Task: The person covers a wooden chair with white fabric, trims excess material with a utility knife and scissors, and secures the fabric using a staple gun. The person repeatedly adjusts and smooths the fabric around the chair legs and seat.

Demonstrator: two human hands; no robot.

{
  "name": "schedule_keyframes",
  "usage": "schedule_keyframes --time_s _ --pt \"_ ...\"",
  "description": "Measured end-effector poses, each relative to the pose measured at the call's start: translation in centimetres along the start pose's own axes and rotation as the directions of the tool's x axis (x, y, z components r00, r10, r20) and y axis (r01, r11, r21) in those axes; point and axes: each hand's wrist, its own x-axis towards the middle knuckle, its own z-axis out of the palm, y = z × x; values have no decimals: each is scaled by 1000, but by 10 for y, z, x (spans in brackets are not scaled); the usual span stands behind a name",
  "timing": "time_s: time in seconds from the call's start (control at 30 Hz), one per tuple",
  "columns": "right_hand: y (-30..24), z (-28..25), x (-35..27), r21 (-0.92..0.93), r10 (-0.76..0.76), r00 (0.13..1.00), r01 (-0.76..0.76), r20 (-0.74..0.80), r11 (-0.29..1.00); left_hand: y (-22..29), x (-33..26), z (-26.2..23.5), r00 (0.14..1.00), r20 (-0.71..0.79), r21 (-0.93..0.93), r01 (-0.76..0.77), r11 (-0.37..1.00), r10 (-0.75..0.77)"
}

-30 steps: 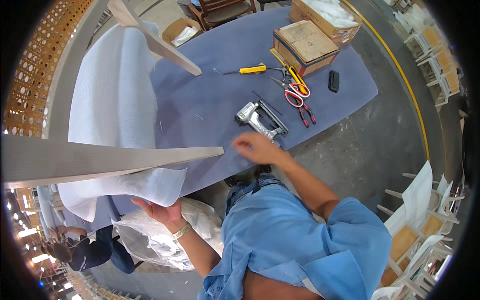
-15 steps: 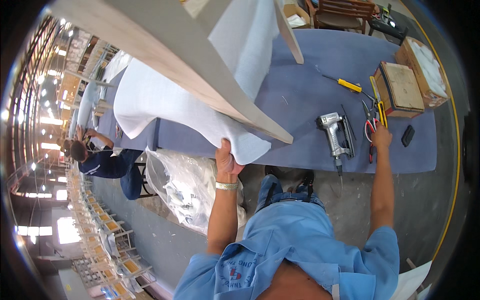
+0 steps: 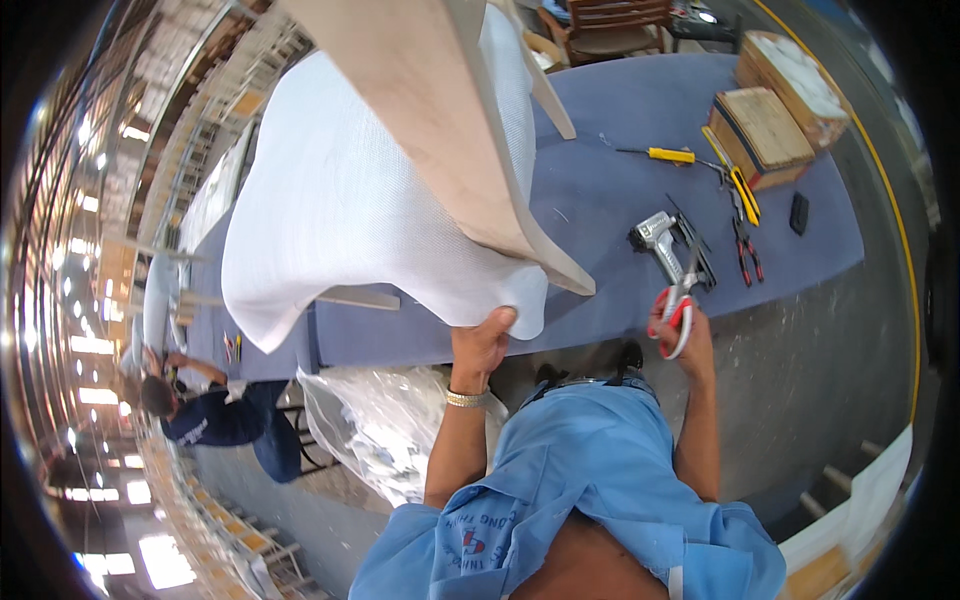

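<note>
A wooden chair frame (image 3: pixel 440 130) rests on the blue-grey covered table, with pale white fabric (image 3: pixel 330 190) draped over its seat and hanging loose along the near side. My left hand (image 3: pixel 482 345) pinches the fabric's lower corner close to a chair leg, thumb on top. In my right hand (image 3: pixel 692 340) are red-handled scissors (image 3: pixel 676 318), raised over the table's front edge with the blades pointing away from me. Just beyond the blades lies a silver pneumatic staple gun (image 3: pixel 662 245).
On the table's right lie a yellow-handled screwdriver (image 3: pixel 670 155), a yellow cutter (image 3: pixel 745 195), red-handled pliers (image 3: pixel 748 255) and a black block (image 3: pixel 799 213). Cardboard boxes (image 3: pixel 765 135) stand behind. A clear plastic bag (image 3: pixel 375 420) sits below; a co-worker (image 3: pixel 215 415) sits left.
My right hand has picked up the scissors from beside the pliers and brought them left toward the chair. My left hand still holds the fabric corner. The view has shifted.
</note>
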Motion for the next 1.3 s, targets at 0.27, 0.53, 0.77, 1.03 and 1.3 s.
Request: schedule_keyframes --time_s 0.27,0.53,0.77,1.03,1.3 --pt "-1 118 -55 55 -114 992 111 60 992 14 9 5 987 159 464 -74 882 0" --pt "43 164 -127 142 -129 990 120 58 983 25 -3 -3 965 255 483 -72 873 -61" --pt "58 188 -111 163 -144 978 119 150 979 29 -3 -5 948 302 518 -77 852 -98" --pt "39 176 -95 204 -271 946 234 178 951 31 -8 0 941 336 479 -127 868 -48" --pt "25 180 -90 126 -333 926 315 175 941 39 -11 -5 940 328 562 -117 819 -90"
